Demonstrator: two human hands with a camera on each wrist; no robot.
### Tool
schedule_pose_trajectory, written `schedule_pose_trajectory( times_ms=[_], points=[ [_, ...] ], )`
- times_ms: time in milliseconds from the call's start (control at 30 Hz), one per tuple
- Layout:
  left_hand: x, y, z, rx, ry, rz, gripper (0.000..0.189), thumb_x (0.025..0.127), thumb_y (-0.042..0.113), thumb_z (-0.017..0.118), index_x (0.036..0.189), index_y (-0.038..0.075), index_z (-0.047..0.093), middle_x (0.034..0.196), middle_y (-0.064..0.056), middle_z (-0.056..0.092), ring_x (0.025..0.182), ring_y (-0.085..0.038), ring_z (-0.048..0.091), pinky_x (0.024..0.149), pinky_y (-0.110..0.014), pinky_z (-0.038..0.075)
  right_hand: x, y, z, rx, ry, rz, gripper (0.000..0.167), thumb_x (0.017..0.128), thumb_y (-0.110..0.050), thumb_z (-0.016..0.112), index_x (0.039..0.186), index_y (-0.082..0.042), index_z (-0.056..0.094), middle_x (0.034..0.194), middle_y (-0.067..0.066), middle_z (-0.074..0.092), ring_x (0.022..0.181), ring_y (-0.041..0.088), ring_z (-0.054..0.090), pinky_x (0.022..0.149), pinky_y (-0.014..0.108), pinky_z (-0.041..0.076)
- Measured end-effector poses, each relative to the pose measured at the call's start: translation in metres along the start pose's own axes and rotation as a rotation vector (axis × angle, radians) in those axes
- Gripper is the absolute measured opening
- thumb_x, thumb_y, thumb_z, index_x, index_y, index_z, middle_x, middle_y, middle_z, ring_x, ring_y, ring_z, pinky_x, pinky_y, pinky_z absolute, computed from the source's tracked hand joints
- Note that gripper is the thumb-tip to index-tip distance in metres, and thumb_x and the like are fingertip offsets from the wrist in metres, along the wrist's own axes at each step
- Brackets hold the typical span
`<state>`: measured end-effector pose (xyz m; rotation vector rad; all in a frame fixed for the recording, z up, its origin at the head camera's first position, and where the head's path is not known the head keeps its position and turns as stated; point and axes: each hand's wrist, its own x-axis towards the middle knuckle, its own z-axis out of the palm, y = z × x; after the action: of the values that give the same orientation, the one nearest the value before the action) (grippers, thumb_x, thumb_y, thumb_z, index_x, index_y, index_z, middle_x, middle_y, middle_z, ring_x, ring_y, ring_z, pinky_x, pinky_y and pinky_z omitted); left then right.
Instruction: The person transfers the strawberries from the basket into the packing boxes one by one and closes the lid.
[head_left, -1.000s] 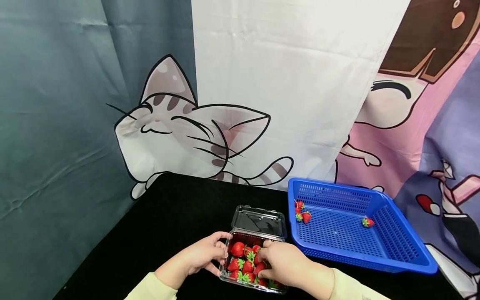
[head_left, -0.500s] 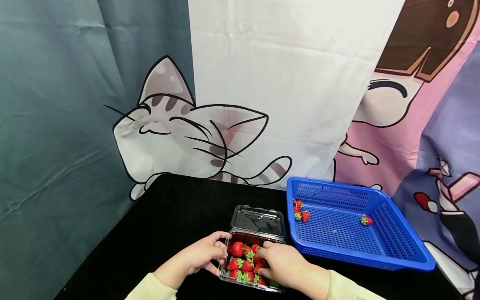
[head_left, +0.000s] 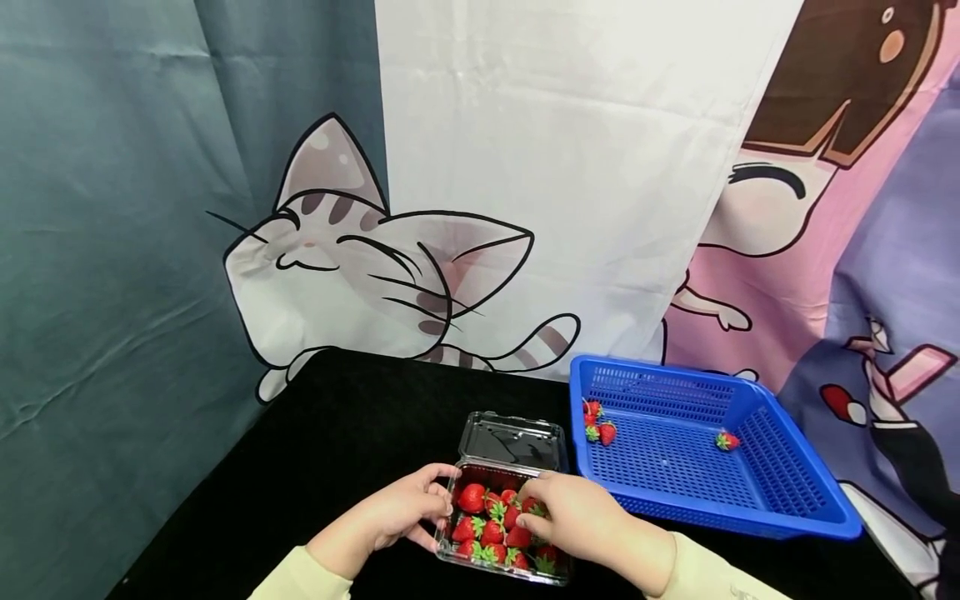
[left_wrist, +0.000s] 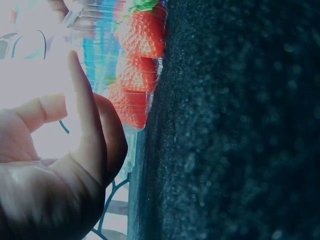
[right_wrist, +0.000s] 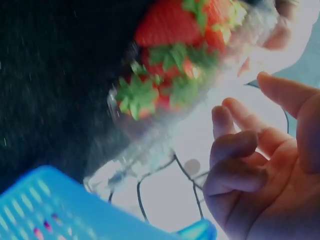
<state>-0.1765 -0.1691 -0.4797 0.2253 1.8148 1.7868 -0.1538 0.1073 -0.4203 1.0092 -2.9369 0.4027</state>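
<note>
A clear plastic clamshell box [head_left: 498, 570] holds several red strawberries [head_left: 472, 498] with green leafy tops, and its lid [head_left: 513, 440] lies folded back behind it. My left hand [head_left: 401, 510] grips the box's left side, fingers spread along the wall; red fruit [left_wrist: 142, 35] shows through the plastic in the left wrist view. Over the right half of the box hovers my right hand [head_left: 588, 517], thumb and fingers apart. In the right wrist view nothing sits between those fingers, and strawberries [right_wrist: 167, 25] with leafy tops [right_wrist: 137, 97] lie beside them.
To the right of the box stands a blue perforated basket [head_left: 738, 518]. Several strawberries [head_left: 606, 432] cluster in its left corner, and one strawberry [head_left: 727, 441] lies toward its right side. A black cloth [head_left: 360, 425] covers the table; printed curtains [head_left: 480, 125] hang behind.
My right hand has loosened and lifted slightly from the strawberries, so more fruit shows at the box's right end. The left hand stays at the box.
</note>
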Motion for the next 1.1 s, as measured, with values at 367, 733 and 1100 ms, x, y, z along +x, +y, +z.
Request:
schedule_pose_trajectory(
  times_ms=[367,733,1100],
  points=[
    [0.001,-0.003,0.0,-0.003,-0.004,0.018,0.064,0.083,0.002,0.059,0.143,0.003,0.036,0.093,-0.007,0.055,0.078,-0.018,0.055,0.051,-0.029,0.058,0.007,0.013,-0.059,0.011,0.066,0.156,0.014,0.09,-0.039,0.069,0.094,-0.026,0.07,0.068,-0.018,0.051,0.059,0.001,0.046,0.052,0.024,0.041],
    [0.002,-0.005,0.001,0.002,0.006,0.023,0.063,0.084,0.002,0.059,0.143,0.003,0.036,0.098,-0.011,0.055,0.079,-0.02,0.055,0.052,-0.032,0.059,0.017,0.059,-0.106,-0.011,0.134,0.31,0.016,0.093,-0.033,0.066,0.097,-0.018,0.071,0.073,-0.009,0.062,0.061,0.009,0.053,0.058,0.032,0.047],
    [-0.001,-0.002,0.0,-0.007,0.009,0.003,0.063,0.083,0.002,0.059,0.142,0.004,0.038,0.1,-0.013,0.057,0.079,-0.02,0.057,0.054,-0.033,0.06,0.011,0.155,-0.128,-0.053,0.242,0.591,0.032,0.094,-0.036,0.048,0.069,-0.017,0.054,0.065,0.001,0.05,0.06,0.021,0.048,0.051,0.034,0.034]
  ],
)
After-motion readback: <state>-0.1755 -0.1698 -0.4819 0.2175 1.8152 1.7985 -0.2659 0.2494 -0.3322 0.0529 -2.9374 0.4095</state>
